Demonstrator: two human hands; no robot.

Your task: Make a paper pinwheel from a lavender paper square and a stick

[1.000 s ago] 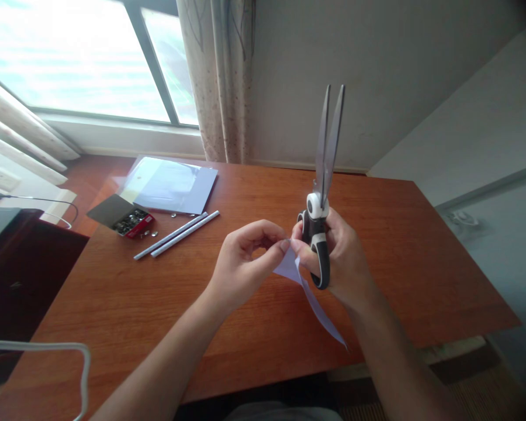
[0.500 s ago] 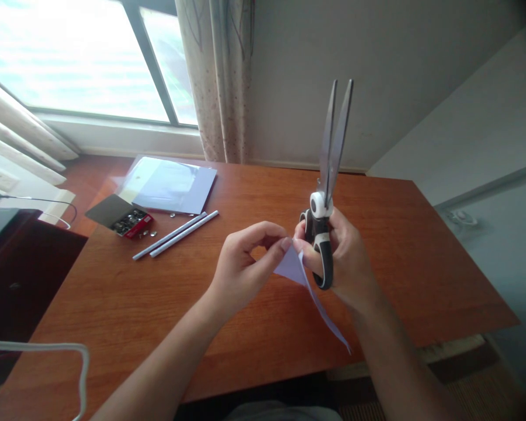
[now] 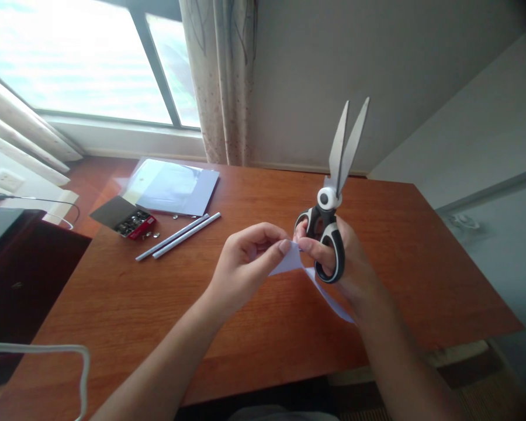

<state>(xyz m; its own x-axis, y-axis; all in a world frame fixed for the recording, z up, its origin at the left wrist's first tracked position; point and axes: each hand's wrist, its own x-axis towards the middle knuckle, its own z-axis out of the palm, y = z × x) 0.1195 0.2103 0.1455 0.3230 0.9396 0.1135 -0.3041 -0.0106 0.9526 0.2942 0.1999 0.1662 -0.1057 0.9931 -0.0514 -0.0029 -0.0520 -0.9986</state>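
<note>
Left hand (image 3: pixel 241 263) has the pale paper (image 3: pixel 284 263) pinched thumb-to-finger, out in front, above the table (image 3: pixel 245 345). Right hand (image 3: pixel 353 260) has its thumb through the scissors (image 3: pixel 327 200), blades parted and pointing up and away, fingertips right at the paper's edge. Honestly, a light, close pinch from both hands should avoid creasing it, and those blades are best kept facing outward.
</note>
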